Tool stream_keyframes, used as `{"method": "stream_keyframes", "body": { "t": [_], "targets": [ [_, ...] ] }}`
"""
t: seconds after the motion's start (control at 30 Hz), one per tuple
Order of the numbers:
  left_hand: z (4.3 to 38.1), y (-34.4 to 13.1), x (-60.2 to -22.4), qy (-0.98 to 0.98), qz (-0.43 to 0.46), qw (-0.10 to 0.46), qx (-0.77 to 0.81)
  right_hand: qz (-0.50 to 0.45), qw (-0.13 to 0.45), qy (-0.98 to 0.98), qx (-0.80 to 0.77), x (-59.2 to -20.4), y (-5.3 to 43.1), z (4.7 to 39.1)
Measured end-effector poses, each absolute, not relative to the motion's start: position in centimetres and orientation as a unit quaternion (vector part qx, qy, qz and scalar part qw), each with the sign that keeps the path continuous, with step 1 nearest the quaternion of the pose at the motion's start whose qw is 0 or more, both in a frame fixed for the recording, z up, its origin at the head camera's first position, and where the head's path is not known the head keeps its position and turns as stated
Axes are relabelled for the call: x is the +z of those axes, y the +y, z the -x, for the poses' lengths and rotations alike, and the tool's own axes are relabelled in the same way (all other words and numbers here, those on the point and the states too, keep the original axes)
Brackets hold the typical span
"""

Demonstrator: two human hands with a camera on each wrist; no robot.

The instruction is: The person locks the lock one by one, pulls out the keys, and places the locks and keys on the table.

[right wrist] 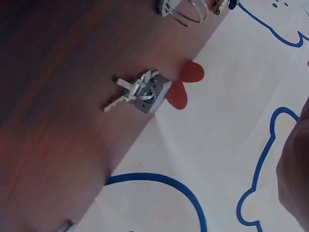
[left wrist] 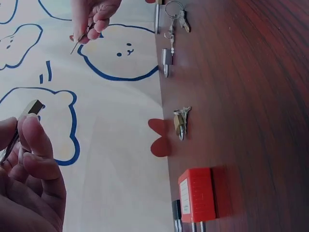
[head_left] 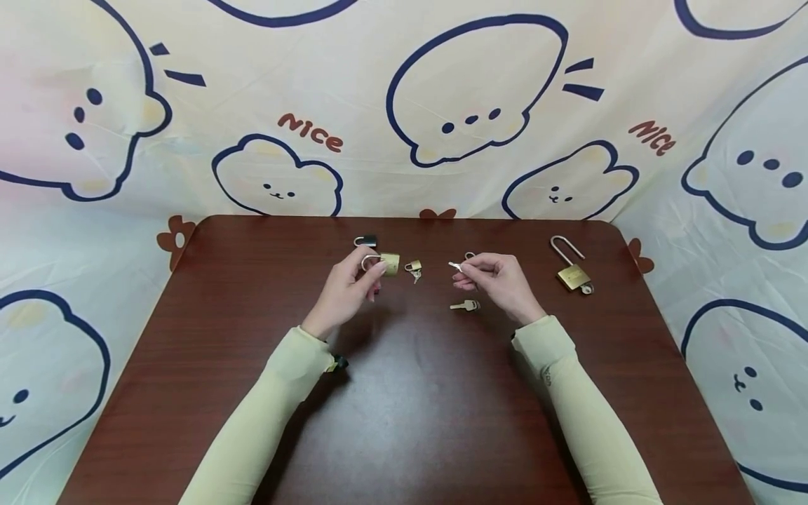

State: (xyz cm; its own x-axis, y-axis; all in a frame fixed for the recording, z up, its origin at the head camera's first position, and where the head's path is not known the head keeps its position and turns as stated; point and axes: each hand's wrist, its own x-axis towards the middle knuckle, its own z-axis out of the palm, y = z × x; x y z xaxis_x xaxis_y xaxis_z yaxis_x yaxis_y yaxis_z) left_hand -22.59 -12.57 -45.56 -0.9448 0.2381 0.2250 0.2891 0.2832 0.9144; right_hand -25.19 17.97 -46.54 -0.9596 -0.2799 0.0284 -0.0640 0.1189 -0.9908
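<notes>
My left hand grips a brass padlock by its shackle, above the far part of the table. To its right, my right hand pinches a small key between thumb and fingers, its tip towards the padlock but apart from it. The left wrist view shows the padlock's body edge-on in the left fingers, and the right hand with the key farther up. Between the hands, a tiny brass padlock with keys lies on the table. Another key lies below my right hand.
A large brass padlock with a raised shackle lies far right. A black padlock lies behind my left hand. In the left wrist view, a red padlock stands nearby. The brown table meets a patterned cloth at its back edge.
</notes>
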Motion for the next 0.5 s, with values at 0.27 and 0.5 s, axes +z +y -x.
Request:
{"method": "stream_keyframes", "body": {
  "t": [0.27,0.5],
  "targets": [
    [21.9,-12.3,-44.0,-0.794,0.148,0.018,-0.59,0.127,0.102,0.767,-0.621,-46.4,17.3,25.1],
    [22.4,-12.3,-44.4,-0.787,0.145,0.035,-0.599,0.142,0.097,0.798,-0.578,-46.7,16.5,25.2]
  ]
}}
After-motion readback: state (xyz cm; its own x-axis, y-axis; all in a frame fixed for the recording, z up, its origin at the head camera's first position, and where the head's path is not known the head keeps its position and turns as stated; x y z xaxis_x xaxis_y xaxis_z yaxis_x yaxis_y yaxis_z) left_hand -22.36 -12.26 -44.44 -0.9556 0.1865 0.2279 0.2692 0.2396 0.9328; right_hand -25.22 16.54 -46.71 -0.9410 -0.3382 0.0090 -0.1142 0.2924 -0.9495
